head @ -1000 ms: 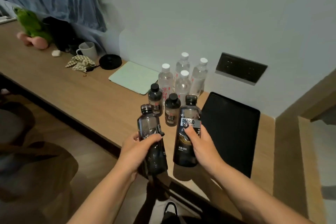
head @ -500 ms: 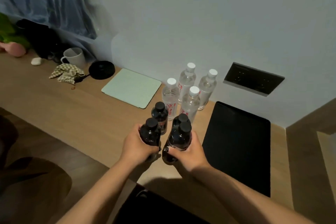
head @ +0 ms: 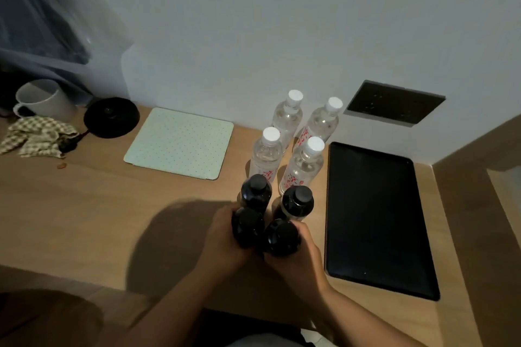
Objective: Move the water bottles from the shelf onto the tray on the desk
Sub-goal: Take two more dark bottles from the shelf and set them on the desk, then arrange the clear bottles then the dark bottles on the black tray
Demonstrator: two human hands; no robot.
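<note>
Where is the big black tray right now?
In the head view, the black tray lies flat on the wooden desk at the right, beside the clear bottles and dark bottles, below the wall socket panel.

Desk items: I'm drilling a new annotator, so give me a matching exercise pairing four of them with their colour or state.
Things:
1. mug
2. tray
3. mat
4. cloth

Descriptions:
A. black, nothing on it
B. checked, crumpled
C. white, upright
D. pale green, dotted, flat

Pairs: 1-C, 2-A, 3-D, 4-B
</note>
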